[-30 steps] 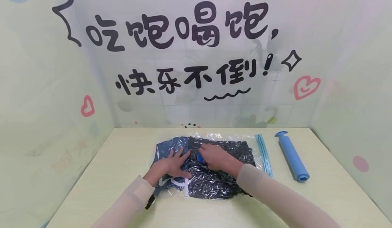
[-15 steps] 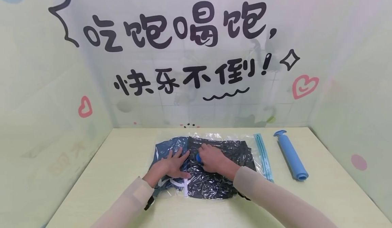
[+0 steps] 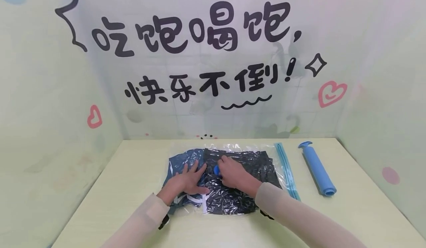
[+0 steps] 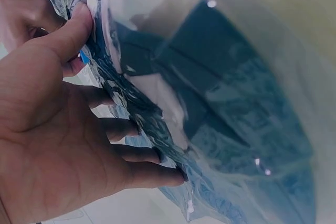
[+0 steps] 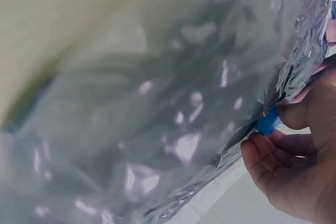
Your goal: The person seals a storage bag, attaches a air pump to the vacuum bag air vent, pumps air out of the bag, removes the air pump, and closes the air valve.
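A clear vacuum storage bag [image 3: 233, 200] with dark blue and black clothing inside lies flat and wrinkled on the table. My left hand [image 3: 189, 181] rests on its left part with the fingers spread; the left wrist view shows the left hand [image 4: 79, 124] with straight fingertips against the plastic. My right hand [image 3: 231, 170] has its fingers curled at the blue valve cap [image 3: 217, 170] near the bag's middle. In the right wrist view, the thumb and fingers of the right hand [image 5: 299, 150] pinch that blue cap [image 5: 269, 121].
A blue hand pump [image 3: 317, 170] lies on the table [image 3: 110, 200] to the right of the bag. Along the bag's right edge runs a teal zip seal [image 3: 287, 170]. Printed walls [image 3: 213, 122] enclose the table at the back and sides.
The bag's right edge with the teal seal has shifted slightly. Both hands stay in nearly the same places, the right one still at the blue valve cap.
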The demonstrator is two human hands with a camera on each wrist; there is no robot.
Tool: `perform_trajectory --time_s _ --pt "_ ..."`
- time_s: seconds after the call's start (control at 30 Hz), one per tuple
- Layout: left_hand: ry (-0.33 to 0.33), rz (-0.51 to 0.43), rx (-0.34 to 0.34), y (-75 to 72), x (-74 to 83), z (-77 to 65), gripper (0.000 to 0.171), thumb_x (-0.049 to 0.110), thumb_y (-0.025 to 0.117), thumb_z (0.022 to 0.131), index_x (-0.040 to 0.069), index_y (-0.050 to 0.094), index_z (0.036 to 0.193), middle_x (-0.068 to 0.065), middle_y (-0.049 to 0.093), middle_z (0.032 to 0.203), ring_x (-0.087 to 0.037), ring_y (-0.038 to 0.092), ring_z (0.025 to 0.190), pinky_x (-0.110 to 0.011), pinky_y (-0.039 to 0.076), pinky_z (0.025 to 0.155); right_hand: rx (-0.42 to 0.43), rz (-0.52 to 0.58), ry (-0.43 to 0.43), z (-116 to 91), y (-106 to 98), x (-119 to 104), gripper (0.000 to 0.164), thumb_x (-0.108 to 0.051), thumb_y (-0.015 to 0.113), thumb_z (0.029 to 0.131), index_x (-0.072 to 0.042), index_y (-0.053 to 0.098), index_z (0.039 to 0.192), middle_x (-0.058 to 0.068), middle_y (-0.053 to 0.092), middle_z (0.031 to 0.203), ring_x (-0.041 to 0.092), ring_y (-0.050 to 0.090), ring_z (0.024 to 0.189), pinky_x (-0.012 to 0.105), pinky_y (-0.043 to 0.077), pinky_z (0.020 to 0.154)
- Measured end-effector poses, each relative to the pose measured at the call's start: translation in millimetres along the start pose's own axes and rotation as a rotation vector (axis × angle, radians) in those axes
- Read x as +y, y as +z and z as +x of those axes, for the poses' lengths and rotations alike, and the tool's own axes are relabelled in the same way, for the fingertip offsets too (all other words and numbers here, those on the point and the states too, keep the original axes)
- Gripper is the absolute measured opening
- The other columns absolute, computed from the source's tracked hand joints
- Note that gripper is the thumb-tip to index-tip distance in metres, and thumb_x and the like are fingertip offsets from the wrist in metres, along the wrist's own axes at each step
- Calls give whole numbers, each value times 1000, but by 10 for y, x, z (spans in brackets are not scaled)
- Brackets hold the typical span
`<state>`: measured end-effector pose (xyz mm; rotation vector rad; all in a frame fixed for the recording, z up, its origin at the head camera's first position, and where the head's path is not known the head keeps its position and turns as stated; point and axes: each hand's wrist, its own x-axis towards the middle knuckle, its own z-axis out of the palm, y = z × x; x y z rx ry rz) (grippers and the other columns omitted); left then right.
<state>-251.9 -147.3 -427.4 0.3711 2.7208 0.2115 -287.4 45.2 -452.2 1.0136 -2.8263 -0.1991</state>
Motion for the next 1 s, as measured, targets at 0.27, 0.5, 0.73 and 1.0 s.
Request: perform_trajectory --time_s 0.27,0.5,0.73,1.0 --pt "-10 21 -8 18 -30 23 93 57 68 93 12 25 162 -23 13 165 -56 11 145 -74 24 105 7 -21 -24 5 17 -27 42 -24 74 93 2 64 124 11 59 109 23 57 100 34 49 95" --pt "6 30 -14 8 -35 50 94 58 67 93 12 23 163 -22 12 165 -56 11 145 -74 25 105 5 26 7 -6 13 -14 41 -23 75 94 2 64 125 12 58 108 25 59 100 34 52 90" --pt "18 18 -15 -20 -69 37 94 57 67 93 12 23 163 -23 11 165 -56 9 145 -74 23 105 9 93 32 5 18 -21 40 -21 73 95 3 62 125 13 57 106 26 59 98 35 54 85" --pt "94 -102 36 -4 -197 26 94 60 60 96 7 20 163 -27 12 164 -58 7 144 -74 19 107 81 380 11 -143 -37 247 49 -31 61 104 7 55 135 21 58 119 32 59 106 46 50 94"
